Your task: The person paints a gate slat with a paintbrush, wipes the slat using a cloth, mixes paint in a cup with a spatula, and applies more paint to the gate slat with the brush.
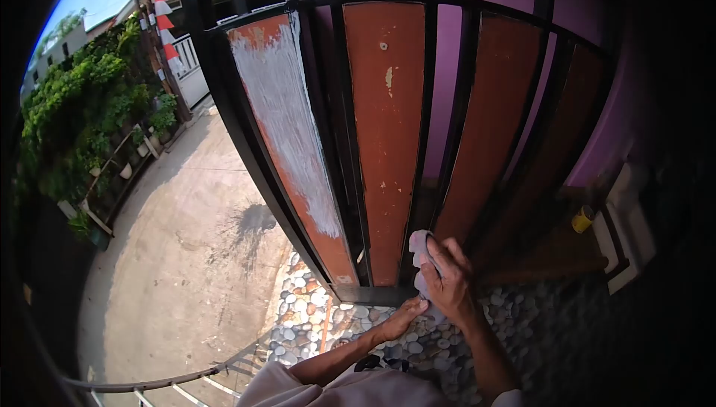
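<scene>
My right hand (450, 282) is closed around a crumpled, pale pinkish-grey cloth (419, 243), which sticks up past the fingers. Just below it, my left hand (405, 319) has its fingers together at the lower end of the same cloth. Both hands are in front of the foot of a black metal gate (335, 124) with reddish-brown panels. Streaky whitish paint (280, 101) covers much of the leftmost panel. The second panel (384, 139) is brown, with several small chipped or pale spots. Whether anything is wrapped inside the cloth is hidden.
Pebbled flooring (455, 347) lies under my hands. A purple wall (447, 86) stands behind the gate. At the right, a yellow can (582, 218) sits by a ledge. Left of the gate are a concrete lane (186, 258), potted plants (97, 139) and a curved railing (149, 385).
</scene>
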